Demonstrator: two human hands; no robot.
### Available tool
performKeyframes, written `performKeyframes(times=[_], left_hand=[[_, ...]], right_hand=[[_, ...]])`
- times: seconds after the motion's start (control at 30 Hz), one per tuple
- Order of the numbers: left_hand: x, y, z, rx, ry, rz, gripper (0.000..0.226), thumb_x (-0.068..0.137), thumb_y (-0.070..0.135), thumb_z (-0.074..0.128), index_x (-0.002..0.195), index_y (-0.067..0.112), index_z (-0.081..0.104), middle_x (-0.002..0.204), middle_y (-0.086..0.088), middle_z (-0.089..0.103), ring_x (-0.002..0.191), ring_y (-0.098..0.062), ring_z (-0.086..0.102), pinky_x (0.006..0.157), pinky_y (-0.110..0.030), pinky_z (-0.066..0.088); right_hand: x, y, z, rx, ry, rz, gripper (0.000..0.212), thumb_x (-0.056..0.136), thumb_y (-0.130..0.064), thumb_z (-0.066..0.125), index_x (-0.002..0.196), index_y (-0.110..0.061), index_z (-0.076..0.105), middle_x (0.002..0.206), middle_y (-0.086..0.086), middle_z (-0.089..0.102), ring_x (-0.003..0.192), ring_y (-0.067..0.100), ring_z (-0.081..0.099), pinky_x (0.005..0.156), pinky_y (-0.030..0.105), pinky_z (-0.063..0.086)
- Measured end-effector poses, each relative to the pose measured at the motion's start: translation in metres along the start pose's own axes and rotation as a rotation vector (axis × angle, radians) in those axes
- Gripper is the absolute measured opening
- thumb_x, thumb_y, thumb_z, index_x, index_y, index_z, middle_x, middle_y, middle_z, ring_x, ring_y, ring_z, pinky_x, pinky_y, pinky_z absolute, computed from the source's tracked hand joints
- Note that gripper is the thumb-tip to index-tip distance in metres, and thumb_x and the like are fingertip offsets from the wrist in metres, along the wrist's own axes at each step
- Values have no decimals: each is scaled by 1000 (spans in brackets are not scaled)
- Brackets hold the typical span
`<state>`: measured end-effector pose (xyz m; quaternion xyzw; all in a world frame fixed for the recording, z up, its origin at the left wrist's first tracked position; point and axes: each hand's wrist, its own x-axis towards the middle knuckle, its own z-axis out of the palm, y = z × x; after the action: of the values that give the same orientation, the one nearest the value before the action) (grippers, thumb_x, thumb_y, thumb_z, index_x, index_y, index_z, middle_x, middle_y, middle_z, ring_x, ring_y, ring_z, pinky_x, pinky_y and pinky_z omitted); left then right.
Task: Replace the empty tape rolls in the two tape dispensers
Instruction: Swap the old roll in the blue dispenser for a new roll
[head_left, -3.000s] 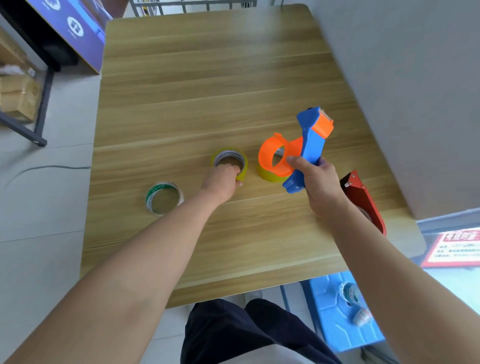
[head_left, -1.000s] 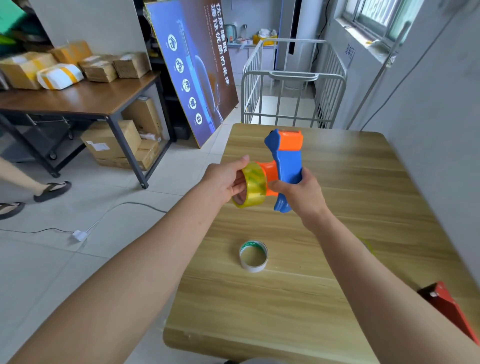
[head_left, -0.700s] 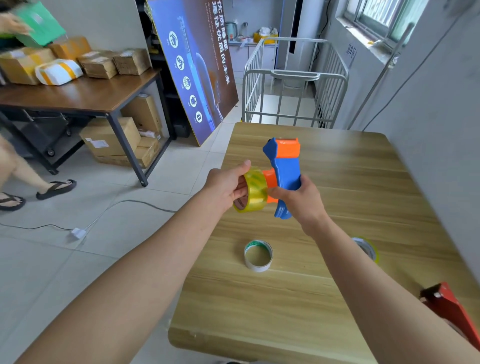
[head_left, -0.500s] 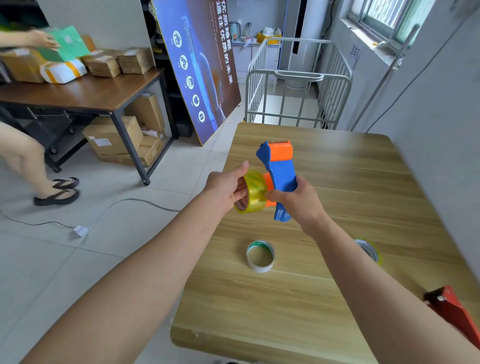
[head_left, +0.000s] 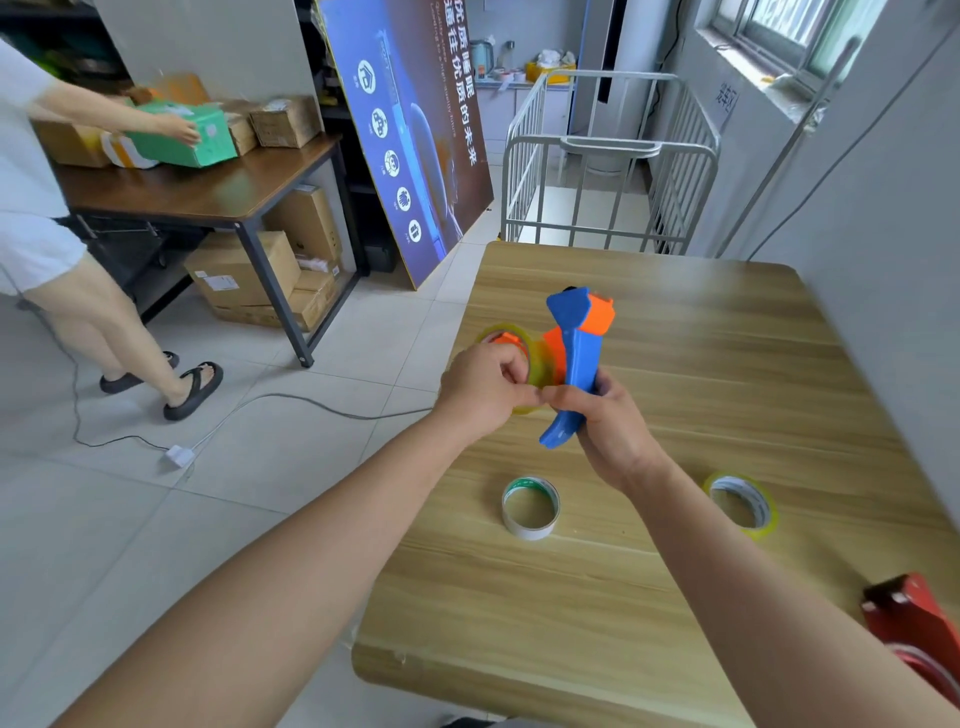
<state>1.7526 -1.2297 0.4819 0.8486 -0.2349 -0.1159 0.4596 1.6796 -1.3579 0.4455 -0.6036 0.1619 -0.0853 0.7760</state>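
Seating yellow tape roll (head_left: 535, 366), blue dispenser (head_left: 574, 364)

Three seconds ago the left hand (head_left: 485, 387) was reaching down to a yellowish clear tape roll (head_left: 524, 364) lying on the wooden counter (head_left: 675, 571), while the right hand (head_left: 605, 421) held the blue and orange plastic tape dispenser (head_left: 574, 358) low beside it. The roll has since left the counter. Half a second ago it was only pressed against the side of the orange hub; now it sits around the hub, whose orange shows through its hole. The left hand's fingers have moved onto the roll's near edge, touching the right thumb. The dispenser's head has tilted rightward.
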Motion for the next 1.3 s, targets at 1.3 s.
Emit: performKeyframes(times=[1.3], left_hand=[[5, -11, -8, -7, -281, -44, 59, 67, 13, 68, 122, 24, 49, 130, 5, 44, 114, -13, 50, 86, -25, 44]], right_hand=[[-20, 11, -22, -151, -176, 15, 64, 58, -5, 74, 119, -7, 51, 103, 9, 62, 93, 23, 61, 83, 39, 52]])
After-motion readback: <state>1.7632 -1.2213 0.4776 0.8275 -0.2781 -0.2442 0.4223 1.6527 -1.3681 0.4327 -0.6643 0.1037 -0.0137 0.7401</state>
